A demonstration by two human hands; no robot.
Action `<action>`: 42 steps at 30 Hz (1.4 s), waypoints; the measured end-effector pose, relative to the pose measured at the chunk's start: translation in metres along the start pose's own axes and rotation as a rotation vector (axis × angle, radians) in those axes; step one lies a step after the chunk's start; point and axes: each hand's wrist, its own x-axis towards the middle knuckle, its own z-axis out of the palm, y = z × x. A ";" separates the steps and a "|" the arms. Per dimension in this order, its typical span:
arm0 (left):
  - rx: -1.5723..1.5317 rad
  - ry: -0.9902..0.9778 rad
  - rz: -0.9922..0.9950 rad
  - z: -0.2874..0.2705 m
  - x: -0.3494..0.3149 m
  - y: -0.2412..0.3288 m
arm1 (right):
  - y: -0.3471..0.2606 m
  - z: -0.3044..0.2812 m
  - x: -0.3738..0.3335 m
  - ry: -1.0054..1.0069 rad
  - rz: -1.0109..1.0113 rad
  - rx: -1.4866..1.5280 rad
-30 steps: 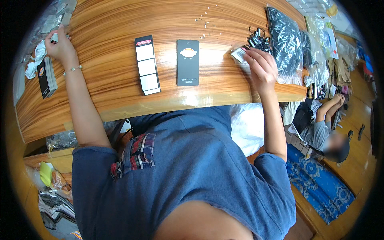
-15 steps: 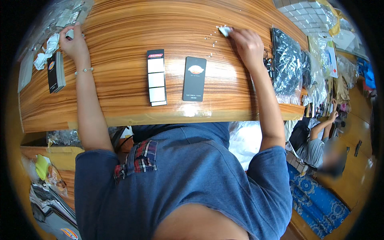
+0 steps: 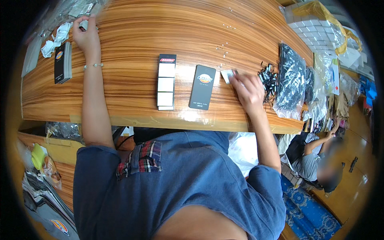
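The right hand point(image 3: 249, 91) pinches a small pale card point(image 3: 227, 76) over the surface point(image 3: 132, 80), between a grey tag point(image 3: 203, 91) and black cords point(image 3: 269, 83); a plastic-wrapped dark bundle point(image 3: 291, 78) lies beyond the cords. The left hand point(image 3: 87, 39) grips a small block point(image 3: 83, 25), with crumpled paper point(image 3: 62, 33) and stacked dark tags point(image 3: 60, 66) to its left.

A blue shirt point(image 3: 196, 176), its sleeves point(image 3: 95, 174) short; on its left front, a red-and-navy plaid patch point(image 3: 150, 154); beyond its left sleeve, a beaded bracelet point(image 3: 95, 65).
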 end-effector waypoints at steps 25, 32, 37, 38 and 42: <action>0.026 -0.005 -0.018 -0.004 -0.004 0.006 | 0.010 0.013 0.063 0.042 0.116 -0.084; 0.000 0.004 -0.040 0.003 -0.007 0.015 | 0.013 0.037 0.075 0.024 0.113 -0.067; 0.039 0.010 -0.048 0.002 -0.002 0.011 | 0.058 0.050 0.111 0.206 0.161 -0.138; 0.065 0.013 -0.024 0.001 -0.002 0.005 | 0.043 0.048 0.116 0.180 0.137 -0.119; 0.025 -0.002 -0.073 0.001 -0.004 0.012 | 0.006 0.068 0.130 0.095 -0.002 -0.071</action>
